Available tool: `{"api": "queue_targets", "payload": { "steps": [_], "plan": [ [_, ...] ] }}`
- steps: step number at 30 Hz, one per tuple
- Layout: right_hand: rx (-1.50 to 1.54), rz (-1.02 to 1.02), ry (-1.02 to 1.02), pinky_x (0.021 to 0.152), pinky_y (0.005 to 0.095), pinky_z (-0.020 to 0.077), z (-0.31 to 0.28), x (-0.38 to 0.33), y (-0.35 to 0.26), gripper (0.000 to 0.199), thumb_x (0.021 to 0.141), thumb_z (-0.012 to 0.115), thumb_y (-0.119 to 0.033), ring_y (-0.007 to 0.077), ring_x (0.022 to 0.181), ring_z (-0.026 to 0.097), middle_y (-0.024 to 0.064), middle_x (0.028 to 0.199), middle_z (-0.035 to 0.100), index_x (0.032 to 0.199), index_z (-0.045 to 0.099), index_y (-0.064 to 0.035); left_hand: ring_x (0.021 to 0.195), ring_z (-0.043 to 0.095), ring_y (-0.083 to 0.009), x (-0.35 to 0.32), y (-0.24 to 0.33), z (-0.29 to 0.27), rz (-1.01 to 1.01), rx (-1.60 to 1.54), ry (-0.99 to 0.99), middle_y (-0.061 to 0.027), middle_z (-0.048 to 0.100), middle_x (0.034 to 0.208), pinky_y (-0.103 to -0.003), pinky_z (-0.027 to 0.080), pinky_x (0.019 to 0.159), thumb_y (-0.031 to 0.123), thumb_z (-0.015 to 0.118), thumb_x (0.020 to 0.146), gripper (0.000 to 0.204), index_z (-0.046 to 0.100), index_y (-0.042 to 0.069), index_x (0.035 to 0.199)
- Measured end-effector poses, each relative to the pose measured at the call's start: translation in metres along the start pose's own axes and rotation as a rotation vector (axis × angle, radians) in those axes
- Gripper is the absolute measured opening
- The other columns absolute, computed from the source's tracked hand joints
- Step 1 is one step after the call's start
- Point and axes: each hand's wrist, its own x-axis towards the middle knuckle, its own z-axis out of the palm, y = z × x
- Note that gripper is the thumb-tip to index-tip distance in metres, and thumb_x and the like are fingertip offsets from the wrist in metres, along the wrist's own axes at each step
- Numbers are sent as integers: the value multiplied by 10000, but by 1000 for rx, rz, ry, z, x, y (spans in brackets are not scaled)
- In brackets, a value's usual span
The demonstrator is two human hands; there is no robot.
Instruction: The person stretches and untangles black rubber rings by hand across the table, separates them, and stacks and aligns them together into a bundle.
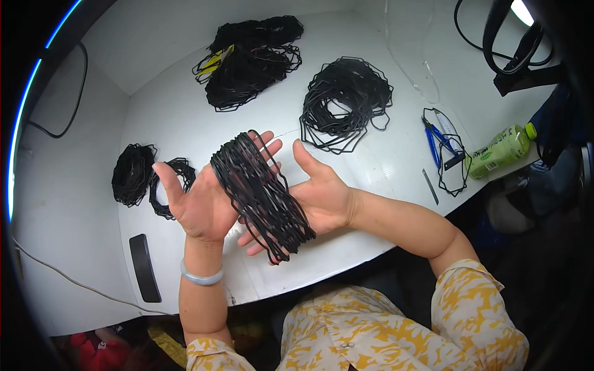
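A thick bundle of thin black loops [263, 195], bendy like rubber sealing rings, lies slanting across both my hands above the table. My left hand [207, 204] is palm up under the bundle's upper end, its thumb stretched out to the left and its fingertips showing past the far side. My right hand [318, 198] supports the lower end. Its thumb points up, and its fingers pass beneath the bundle with the tips showing on the left. Both hands hold the bundle on outstretched fingers, not in a fist. The finger parts behind the loops are hidden.
On the white table [371, 185] lie more black loops: a large ring-shaped pile [365, 80], a heap [244, 74] with a yellow piece, and two smaller bunches [133, 175] at left. Blue-handled pliers [432, 145], a green bottle [504, 150] and a black bar [145, 268] lie near the edges.
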Motion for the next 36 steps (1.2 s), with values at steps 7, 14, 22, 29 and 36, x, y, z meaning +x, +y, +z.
{"api": "queue_targets", "payload": {
  "steps": [7,14,22,29,36],
  "plan": [
    [242,-227,-124,982,443,416,-45,-8,-22,1163,716,258,-916,300,1083,536,178,1296,504,1355,381,48,1362,211,-539,-4,-9,14,-55,66,-106,-400,143,1470,-617,307,1053,873,495,672,1312,142,-130,1440],
    [-52,-689,172,1092,577,277,17,-28,-51,1385,614,368,-953,478,1315,353,404,1336,380,1305,293,245,1283,352,-558,-7,-31,-2,-519,125,-240,-449,300,1370,-569,348,1043,968,395,584,1423,170,-163,1419],
    [-39,-665,66,1115,558,236,10,-31,-52,1426,606,464,-923,522,1344,262,457,1393,223,1329,178,272,1254,464,-445,-3,-43,4,-535,382,-119,-372,404,1349,-507,390,1045,770,333,846,1078,226,-143,1408],
    [-75,-669,87,1110,543,254,10,-31,-51,1421,617,482,-911,517,1344,266,452,1399,208,1337,157,270,1207,517,-423,-4,-41,5,-528,480,-81,-348,464,1308,-489,435,1012,511,475,939,772,295,-78,1403],
    [-109,-687,156,1064,520,340,11,-30,-51,1389,623,485,-908,484,1294,367,423,1326,349,1322,216,262,1171,536,-452,-3,-41,2,-512,327,-16,-358,485,1280,-519,460,981,364,449,984,609,330,-97,1366]
  ]
}}
